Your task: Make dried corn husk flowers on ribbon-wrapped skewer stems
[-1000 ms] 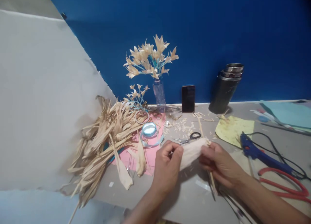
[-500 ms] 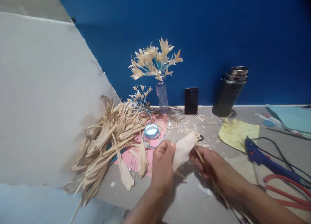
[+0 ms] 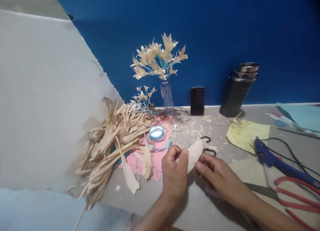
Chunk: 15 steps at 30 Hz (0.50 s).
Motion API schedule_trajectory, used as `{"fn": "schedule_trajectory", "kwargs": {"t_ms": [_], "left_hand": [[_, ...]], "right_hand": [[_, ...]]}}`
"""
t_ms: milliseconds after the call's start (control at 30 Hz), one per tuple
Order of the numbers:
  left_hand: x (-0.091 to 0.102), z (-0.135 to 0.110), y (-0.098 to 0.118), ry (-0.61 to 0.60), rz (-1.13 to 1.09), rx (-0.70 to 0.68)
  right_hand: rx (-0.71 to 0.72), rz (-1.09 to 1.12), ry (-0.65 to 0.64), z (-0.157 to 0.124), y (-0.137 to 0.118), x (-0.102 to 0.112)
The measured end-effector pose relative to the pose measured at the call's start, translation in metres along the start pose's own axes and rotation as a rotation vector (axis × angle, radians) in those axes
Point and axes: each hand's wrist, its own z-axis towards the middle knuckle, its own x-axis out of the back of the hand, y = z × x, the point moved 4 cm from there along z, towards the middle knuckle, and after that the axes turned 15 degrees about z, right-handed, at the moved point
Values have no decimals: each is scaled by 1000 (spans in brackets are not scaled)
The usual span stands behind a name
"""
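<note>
A pale dried corn husk [image 3: 196, 154] is pinched between the thumb and fingers of my left hand [image 3: 175, 169], slanting up to the right. The fingers of my right hand [image 3: 216, 176] are curled at the husk's lower right edge and seem to grip it; the contact is partly hidden. Behind the husk lies a small pair of scissors with black loop handles [image 3: 210, 152], its middle covered. A thin pale tip [image 3: 179, 146] pokes up by my left fingers. To the left, two loose husk pieces, one a flat husk [image 3: 128, 177], rest near pink paper [image 3: 157, 157].
A heap of dried husks [image 3: 107, 147] fills the left. Behind stand husk flowers [image 3: 160, 57] in a clear bottle [image 3: 166, 97], a phone [image 3: 197, 101] and a dark flask [image 3: 237, 90]. Ribbon [image 3: 157, 133] lies mid-table. A blue glue gun [image 3: 277, 162] and red-handled scissors [image 3: 297, 201] lie right.
The brown strip along my right hand is no longer visible. The husk and my left hand have shifted slightly right, and more of the black scissor handles shows.
</note>
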Motion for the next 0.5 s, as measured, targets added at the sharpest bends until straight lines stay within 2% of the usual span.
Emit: {"fn": "schedule_trajectory", "kwargs": {"t_ms": [67,133,200,233,400,500], "left_hand": [[1,1,-1,73,4,7],[-1,1,-2,111,9,3],[-5,-1,-3,121,1,-4],[-8,-3,-3,114,-10,-8],[-17,-10,-3,18,-92,-67],[-14,-11,-4,15,-65,-93]], "right_hand": [[94,-30,174,-1,-1,8],[287,-150,281,-3,-5,12],[453,-285,261,-3,-9,11],[481,-332,228,-2,-9,10],[355,-403,103,3,-3,4],[328,-439,68,2,-3,0]]}}
